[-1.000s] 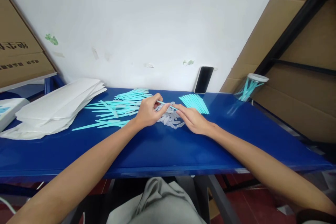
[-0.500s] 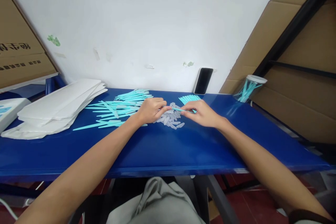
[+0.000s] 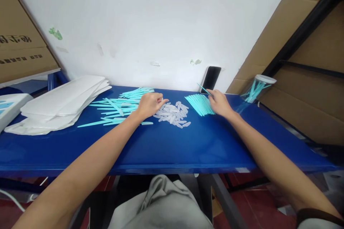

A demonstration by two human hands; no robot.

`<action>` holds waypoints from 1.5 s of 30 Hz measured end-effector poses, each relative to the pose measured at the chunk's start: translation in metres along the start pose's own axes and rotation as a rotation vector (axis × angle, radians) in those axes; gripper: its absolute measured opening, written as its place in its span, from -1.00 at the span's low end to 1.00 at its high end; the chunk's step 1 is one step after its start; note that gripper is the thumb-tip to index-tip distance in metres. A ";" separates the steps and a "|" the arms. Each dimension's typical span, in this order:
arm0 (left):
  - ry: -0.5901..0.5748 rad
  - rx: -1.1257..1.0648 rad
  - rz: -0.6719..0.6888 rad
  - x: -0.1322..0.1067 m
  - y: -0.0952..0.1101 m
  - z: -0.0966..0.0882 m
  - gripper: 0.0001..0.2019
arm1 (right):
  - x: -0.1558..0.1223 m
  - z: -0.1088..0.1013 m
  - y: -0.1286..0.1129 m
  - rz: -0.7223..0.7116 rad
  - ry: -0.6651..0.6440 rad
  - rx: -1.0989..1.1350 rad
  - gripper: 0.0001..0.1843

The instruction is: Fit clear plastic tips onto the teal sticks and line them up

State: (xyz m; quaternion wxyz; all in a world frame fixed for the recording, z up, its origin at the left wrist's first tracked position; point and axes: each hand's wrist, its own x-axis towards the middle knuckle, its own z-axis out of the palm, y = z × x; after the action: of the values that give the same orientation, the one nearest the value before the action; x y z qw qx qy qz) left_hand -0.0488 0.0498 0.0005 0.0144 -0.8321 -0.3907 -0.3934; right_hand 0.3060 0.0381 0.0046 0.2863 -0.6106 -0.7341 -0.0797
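My right hand [image 3: 217, 101] pinches a thin turquoise stick [image 3: 202, 88], its free end pointing up and left. Just below lies a neat row of turquoise sticks [image 3: 199, 105], side by side on the blue table. My left hand [image 3: 151, 104] is closed, fingers curled in and thumb pointing right; what it may hold is hidden. Beside that hand, a heap of small translucent pointed caps [image 3: 174, 113] is spread out. A loose pile of turquoise sticks [image 3: 111, 108] lies to the left, partly behind the hand.
A phone [image 3: 211, 78] leans against the white wall. Toward the right stands a clear jar [image 3: 254, 89] with turquoise sticks, near cardboard. White paper sheets or bags [image 3: 63, 98] are stacked at left, by a white box [image 3: 13, 105]. The blue table's [image 3: 172, 154] front edge is close to my lap.
My hands have come apart. The right hand has carried the stick right, over the neat row; the left has shifted slightly left and stays above the caps' edge.
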 end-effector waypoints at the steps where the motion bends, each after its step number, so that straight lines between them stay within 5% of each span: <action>1: -0.025 -0.007 0.012 0.000 0.002 0.002 -0.45 | -0.001 0.003 -0.001 0.005 -0.019 0.003 -0.38; 10: -0.089 0.026 0.021 -0.001 0.003 -0.005 -0.52 | -0.005 -0.002 -0.010 -0.002 -0.123 -0.025 -0.39; 14: -0.092 0.231 -0.094 0.002 -0.006 -0.013 -0.56 | -0.007 -0.002 -0.011 -0.016 -0.156 -0.030 -0.41; 20: -0.263 0.331 -0.293 0.001 -0.022 -0.021 -0.45 | -0.009 -0.003 -0.018 -0.003 -0.126 -0.044 -0.43; 30: -0.454 0.449 -0.225 -0.002 -0.037 -0.018 -0.49 | -0.006 -0.005 -0.022 -0.002 0.073 0.019 -0.49; 45: -0.482 0.435 -0.225 -0.002 -0.040 -0.016 -0.47 | -0.013 -0.018 -0.038 -0.080 -0.028 -0.174 -0.55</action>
State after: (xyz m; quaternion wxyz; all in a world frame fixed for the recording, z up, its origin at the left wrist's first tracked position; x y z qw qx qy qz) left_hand -0.0862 0.0709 -0.0007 0.0553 -0.8302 -0.5471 -0.0918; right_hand 0.2775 0.0093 0.0212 0.2186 -0.6043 -0.7521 -0.1462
